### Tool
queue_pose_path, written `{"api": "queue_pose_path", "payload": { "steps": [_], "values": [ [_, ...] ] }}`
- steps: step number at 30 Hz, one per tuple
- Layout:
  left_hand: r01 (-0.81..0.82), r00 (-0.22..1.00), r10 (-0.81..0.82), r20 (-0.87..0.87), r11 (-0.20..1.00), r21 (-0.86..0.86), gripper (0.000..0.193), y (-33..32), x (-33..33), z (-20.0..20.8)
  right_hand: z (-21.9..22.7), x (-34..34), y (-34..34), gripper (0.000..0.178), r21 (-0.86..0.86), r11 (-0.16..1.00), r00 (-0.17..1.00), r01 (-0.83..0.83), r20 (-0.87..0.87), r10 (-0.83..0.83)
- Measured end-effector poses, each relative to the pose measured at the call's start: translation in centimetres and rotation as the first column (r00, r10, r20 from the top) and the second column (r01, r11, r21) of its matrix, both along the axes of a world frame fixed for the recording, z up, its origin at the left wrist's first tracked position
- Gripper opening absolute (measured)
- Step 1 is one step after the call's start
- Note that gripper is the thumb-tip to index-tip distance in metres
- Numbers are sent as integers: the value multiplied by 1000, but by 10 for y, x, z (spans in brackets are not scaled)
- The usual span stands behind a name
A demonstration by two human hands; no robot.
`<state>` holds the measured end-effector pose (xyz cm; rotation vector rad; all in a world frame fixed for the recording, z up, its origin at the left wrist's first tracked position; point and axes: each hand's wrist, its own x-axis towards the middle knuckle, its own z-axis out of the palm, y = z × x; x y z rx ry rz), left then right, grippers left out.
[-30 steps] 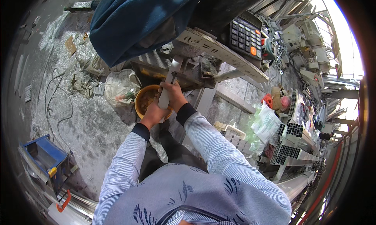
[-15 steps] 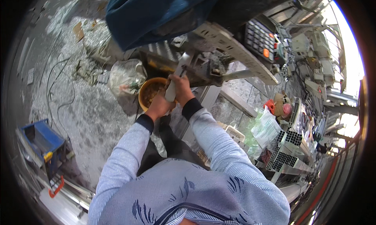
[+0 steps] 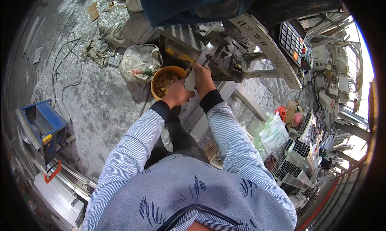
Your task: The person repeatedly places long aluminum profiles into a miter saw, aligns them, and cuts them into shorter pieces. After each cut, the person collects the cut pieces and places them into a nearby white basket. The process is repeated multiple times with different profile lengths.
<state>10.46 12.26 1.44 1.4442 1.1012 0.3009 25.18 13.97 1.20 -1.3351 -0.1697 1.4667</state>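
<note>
A flat silver metal bar [image 3: 190,80] slants up and away from me, held in both hands beside a dark metal machine [image 3: 227,72]. My left hand [image 3: 178,95] is closed on its near end. Higher along the bar, my right hand [image 3: 202,79] grips it from the right, fingers wrapped round. A dark notch or slot shows just above those fingers. Close to my left hand stands an orange-yellow bucket [image 3: 153,86], with many small metal-looking pieces inside. The bar's far end overlaps the machine in view; whether they touch I cannot tell.
A whitish plastic sack [image 3: 140,62] lies left of the bucket. Blue cloth [image 3: 193,8] hangs over the machine, and a large calculator [image 3: 292,42] sits at right. A blue metal stand [image 3: 46,120] is far left. Black hollow profiles [image 3: 287,168] are stacked right, near a loose cable [image 3: 82,76] across the floor.
The whole view has shifted, so most things sit farther right in the picture. Both hands keep hold of the bar, which is slightly farther from the bucket and closer to the machine.
</note>
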Motion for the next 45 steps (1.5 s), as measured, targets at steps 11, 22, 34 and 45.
{"api": "queue_pose_path", "payload": {
  "steps": [11, 22, 34, 45],
  "values": [
    [-10, 994, 13, -110, 1000, 28, 57, -61, -54, -25, -28, -57, -52, 16, 6, 999, 987, 43, 156, -43],
    [-46, 998, 36, -50, 976, -212, 37, -115, -102, -11, -10, -103, -113, 20, 72, 997, 999, 37, -14, -36],
    [-90, 994, 102, 33, 964, -251, 32, -77, -68, 0, -8, -61, -80, 45, 25, 997, 998, -67, -9, 67],
    [-73, 997, 70, -23, 930, -360, 53, -78, -69, -3, -10, 81, -86, 54, -75, 989, 436, -125, 892, 122]
  ]
}}
